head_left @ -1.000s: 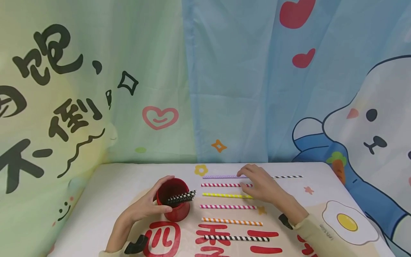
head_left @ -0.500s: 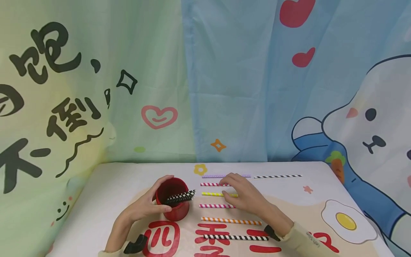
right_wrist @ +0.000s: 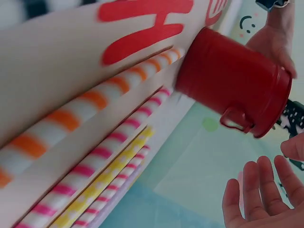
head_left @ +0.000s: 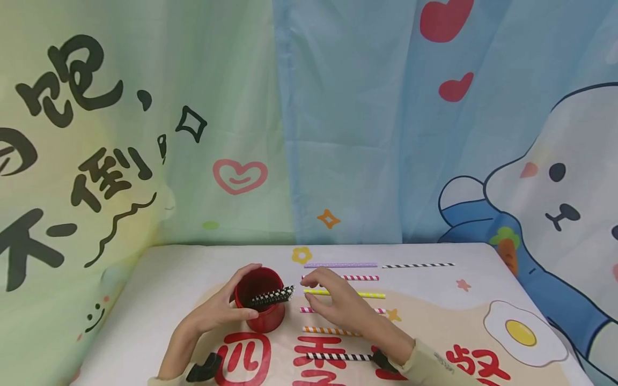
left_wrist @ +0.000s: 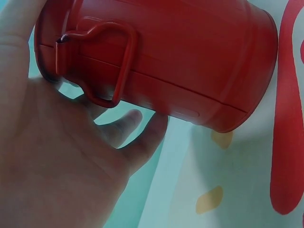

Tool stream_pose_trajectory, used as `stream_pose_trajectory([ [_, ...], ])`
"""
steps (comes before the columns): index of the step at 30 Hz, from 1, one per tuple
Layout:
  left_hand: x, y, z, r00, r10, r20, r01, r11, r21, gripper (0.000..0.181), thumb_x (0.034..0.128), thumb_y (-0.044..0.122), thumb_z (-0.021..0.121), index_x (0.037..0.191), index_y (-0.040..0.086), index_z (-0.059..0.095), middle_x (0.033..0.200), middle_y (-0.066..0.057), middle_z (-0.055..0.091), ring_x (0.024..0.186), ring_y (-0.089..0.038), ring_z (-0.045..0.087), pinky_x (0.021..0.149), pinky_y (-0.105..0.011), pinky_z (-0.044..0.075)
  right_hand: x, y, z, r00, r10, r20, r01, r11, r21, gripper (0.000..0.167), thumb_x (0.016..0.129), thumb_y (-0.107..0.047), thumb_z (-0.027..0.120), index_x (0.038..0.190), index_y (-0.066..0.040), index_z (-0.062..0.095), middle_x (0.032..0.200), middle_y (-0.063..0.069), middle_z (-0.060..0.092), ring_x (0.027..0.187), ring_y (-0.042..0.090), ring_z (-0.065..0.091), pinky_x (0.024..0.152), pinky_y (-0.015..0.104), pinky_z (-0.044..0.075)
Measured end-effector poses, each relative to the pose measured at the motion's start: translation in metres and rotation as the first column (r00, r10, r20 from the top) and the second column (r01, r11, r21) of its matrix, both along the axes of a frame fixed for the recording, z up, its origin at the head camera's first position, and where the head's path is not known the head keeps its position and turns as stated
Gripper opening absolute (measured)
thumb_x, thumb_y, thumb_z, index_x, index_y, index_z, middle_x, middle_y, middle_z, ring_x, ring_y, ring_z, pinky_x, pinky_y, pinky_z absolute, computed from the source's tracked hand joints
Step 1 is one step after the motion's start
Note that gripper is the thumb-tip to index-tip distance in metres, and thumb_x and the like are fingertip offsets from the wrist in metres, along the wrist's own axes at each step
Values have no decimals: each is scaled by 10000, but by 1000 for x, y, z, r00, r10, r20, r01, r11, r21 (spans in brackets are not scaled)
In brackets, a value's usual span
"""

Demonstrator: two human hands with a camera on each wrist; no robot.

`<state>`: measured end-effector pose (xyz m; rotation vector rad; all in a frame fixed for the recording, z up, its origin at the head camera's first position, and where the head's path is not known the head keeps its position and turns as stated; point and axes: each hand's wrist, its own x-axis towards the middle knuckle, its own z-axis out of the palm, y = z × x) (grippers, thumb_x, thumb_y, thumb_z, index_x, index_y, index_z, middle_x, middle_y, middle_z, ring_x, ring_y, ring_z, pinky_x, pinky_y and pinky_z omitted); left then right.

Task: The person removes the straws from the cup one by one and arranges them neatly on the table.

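Note:
My left hand (head_left: 217, 308) grips a red metal pail (head_left: 267, 321) from its left side, thumb across the front. The pail leans toward me; its wire side handle (left_wrist: 124, 71) shows in the left wrist view. Black-and-white patterned paper straws (head_left: 276, 295) stick out over the pail's right rim. Just right of these ends is my right hand (head_left: 340, 303), fingers loosely bent and apart, holding nothing. It hovers over a row of paper straws: yellow (head_left: 372, 295), pink-striped (head_left: 306, 310), red-striped (head_left: 364, 277) and orange-striped (head_left: 328, 331). My hand and forearm hide parts of them.
A purple straw (head_left: 340, 265) lies at the back of the row, with a black-striped straw (head_left: 418, 265) to its right. Another black-striped straw (head_left: 335, 356) lies nearest me. A printed cloth covers the table (head_left: 169, 273); a curtain (head_left: 347, 134) hangs behind.
My right hand has moved left and slightly toward me, from above the purple and red-striped straws to beside the straws in the pail. My left hand and the pail have stayed put.

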<state>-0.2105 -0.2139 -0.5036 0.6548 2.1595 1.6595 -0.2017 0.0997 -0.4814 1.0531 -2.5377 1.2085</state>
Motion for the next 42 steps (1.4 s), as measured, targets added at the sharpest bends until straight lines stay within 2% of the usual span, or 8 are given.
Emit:
stream_pose_trajectory([
  [2, 0, 0, 0, 1000, 0, -1, 0, 1000, 1, 892, 846, 159, 755, 1572, 185, 238, 1502, -112, 418, 1365, -422, 379, 1008, -547, 484, 1, -6, 1, 1000, 4, 4, -4, 1000, -8, 242, 949, -134, 681, 1177, -198, 632, 1163, -83, 634, 1060, 109, 609, 929, 368, 550],
  [8, -1, -1, -2, 1000, -6, -10, 6, 1000, -5, 878, 848, 175, 752, 1566, 227, 249, 1502, -103, 422, 1363, -408, 387, 1020, -559, 471, 1, -22, 5, 1000, 8, -4, -8, 1000, -20, 247, 948, -108, 669, 1181, -182, 638, 1143, -117, 621, 1038, 71, 582, 917, 299, 542],
  [15, 0, -1, -3, 1000, -8, -12, 8, 1000, 1, 861, 853, 155, 745, 1556, 268, 261, 1502, -125, 421, 1361, -416, 389, 1027, -587, 452, -2, -34, 4, 999, 21, 31, -20, 999, -26, 311, 908, -20, 662, 1183, -164, 646, 1147, -98, 630, 1045, 60, 580, 921, 353, 556],
  [21, -1, 0, -3, 1000, -9, -16, 9, 1000, 7, 867, 855, 132, 741, 1564, 244, 255, 1503, -129, 420, 1361, -417, 393, 1026, -579, 449, -5, -38, 2, 1000, 26, -6, -26, 999, -34, 333, 885, -5, 695, 1148, -205, 653, 1125, -89, 636, 1021, 59, 575, 901, 350, 559],
  [24, -1, -1, -3, 1000, -6, -15, 6, 1000, 5, 876, 853, 139, 746, 1568, 223, 248, 1505, -147, 415, 1362, -422, 390, 1025, -581, 450, -6, -39, 2, 999, 39, -22, -40, 998, -40, 312, 886, -23, 714, 1136, -203, 660, 1119, -81, 640, 1016, 70, 582, 899, 335, 557],
  [31, 0, -1, -3, 1000, -7, 1, 7, 1000, 9, 897, 849, 152, 747, 1577, 177, 223, 1509, -180, 405, 1366, -443, 374, 1032, -597, 446, -4, -42, 2, 998, 66, -6, -67, 997, -38, 266, 894, -71, 743, 1125, -181, 669, 1128, -60, 635, 1020, 117, 615, 912, 337, 562],
  [39, 0, -1, -2, 1000, -7, 6, 7, 1000, 4, 872, 857, 157, 739, 1568, 255, 243, 1512, -151, 408, 1373, -416, 378, 1044, -605, 433, -2, -40, 1, 998, 54, -9, -54, 998, -15, 222, 899, -118, 754, 1107, -176, 703, 1131, -90, 600, 1066, 60, 578, 961, 281, 538],
  [42, 0, -1, -2, 1000, -5, 10, 5, 1000, 0, 876, 858, 159, 737, 1573, 237, 236, 1511, -142, 410, 1374, -409, 379, 1048, -603, 428, -1, -40, 0, 998, 63, -22, -63, 998, -21, 196, 902, -128, 752, 1089, -166, 707, 1127, -91, 594, 1074, 55, 565, 961, 269, 530],
])
